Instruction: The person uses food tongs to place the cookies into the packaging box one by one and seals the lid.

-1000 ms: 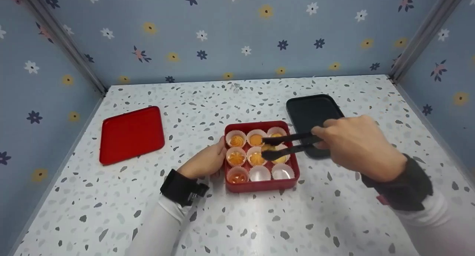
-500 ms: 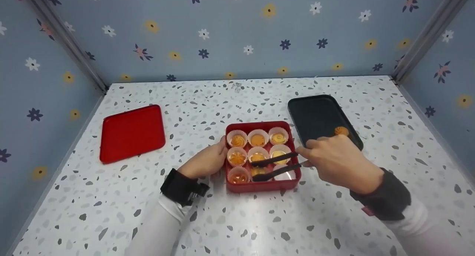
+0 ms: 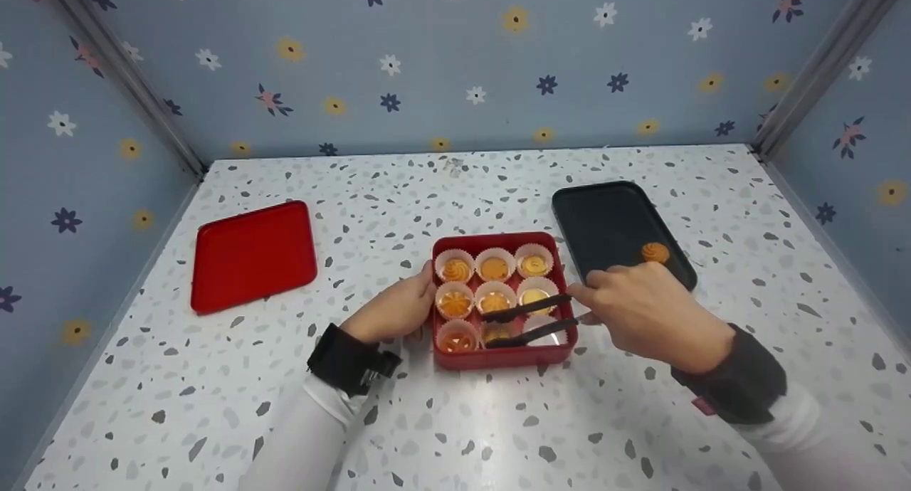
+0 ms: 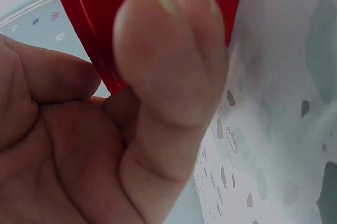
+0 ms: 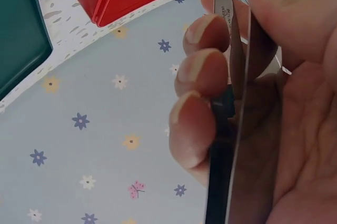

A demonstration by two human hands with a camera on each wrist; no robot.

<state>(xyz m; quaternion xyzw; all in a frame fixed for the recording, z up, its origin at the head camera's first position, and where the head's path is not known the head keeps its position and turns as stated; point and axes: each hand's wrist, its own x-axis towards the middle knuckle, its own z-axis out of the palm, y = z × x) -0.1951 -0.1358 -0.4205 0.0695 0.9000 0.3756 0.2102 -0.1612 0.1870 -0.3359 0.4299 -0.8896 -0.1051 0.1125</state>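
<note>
The right hand grips tongs, tips apart, clamping on the cookie unclear; it now lies in the near-middle cup of the red box, bare a second ago; only the near-right cup looks unfilled.

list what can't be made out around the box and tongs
Head: biscuit between the tongs, partly covered by them; contact too small to tell.
Head: part of the dark tray, behind the right hand.
Left wrist: much of the red box, past the top edge or behind the left hand.
Right wrist: tongs' tips, cut off by the top edge.
</note>
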